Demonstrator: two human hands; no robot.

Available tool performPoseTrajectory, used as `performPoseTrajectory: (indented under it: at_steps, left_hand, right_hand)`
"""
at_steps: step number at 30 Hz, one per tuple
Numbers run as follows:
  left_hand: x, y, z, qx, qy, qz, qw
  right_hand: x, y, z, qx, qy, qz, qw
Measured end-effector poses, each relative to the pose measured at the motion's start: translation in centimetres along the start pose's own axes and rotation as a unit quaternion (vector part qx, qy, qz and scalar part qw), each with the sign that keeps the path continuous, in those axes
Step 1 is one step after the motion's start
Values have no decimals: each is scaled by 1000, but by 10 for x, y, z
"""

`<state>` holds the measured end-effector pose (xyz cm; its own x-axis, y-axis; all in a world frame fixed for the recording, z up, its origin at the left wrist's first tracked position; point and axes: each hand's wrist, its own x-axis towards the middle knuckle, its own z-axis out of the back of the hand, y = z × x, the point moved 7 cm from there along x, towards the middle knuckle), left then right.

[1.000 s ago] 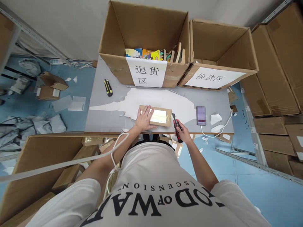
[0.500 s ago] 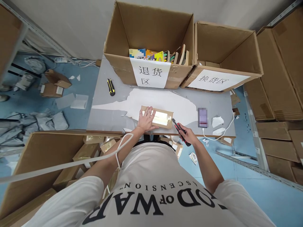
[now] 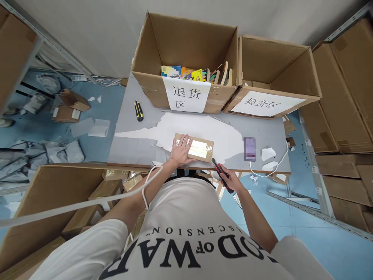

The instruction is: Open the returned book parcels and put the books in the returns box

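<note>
A small cardboard box (image 3: 208, 151) with a shiny white label and clear tape lies near the table's front edge. My left hand (image 3: 182, 151) rests flat on its left end, fingers spread. In my right hand (image 3: 231, 179) is a black and red utility knife (image 3: 223, 177), its tip close to the box's lower right corner. Whether the tip touches the box I cannot tell. Beneath the box, a torn white sheet (image 3: 201, 123) covers part of the grey table (image 3: 128, 149).
Two large cartons stand at the back: one (image 3: 148, 91) holding books, another (image 3: 276, 105) beside it. A yellow and black cutter (image 3: 138, 111) lies left; a phone (image 3: 250, 149) with a white cable lies right, near paper scraps (image 3: 268, 154). A carton of parcels (image 3: 43, 186) stands lower left.
My right hand and the utility knife have moved slightly down, toward the box's lower right corner. My left hand stays on the box. The whole view has shifted a little.
</note>
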<state>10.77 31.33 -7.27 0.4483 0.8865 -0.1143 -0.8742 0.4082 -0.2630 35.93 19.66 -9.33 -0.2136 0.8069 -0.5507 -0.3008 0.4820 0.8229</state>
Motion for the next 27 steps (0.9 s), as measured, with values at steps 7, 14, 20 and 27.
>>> performPoseTrajectory:
  at_steps: [7,14,20,27]
  left_hand:
    - [-4,1,2,-1,3,-1,1000]
    - [-24,-5,2,0,-28,-76,997]
    - [-44,-1,-10,-12,-59,-78,995]
    - [-50,-1,-17,-29,-69,-101,992]
  right_hand:
    - [-1,-16,44,-64,-180,-3,982]
    - [87,-15,56,-330,-277,-39,901]
    - [116,-24,39,-397,-255,-66,879]
    - [108,16,41,-388,-278,21,878]
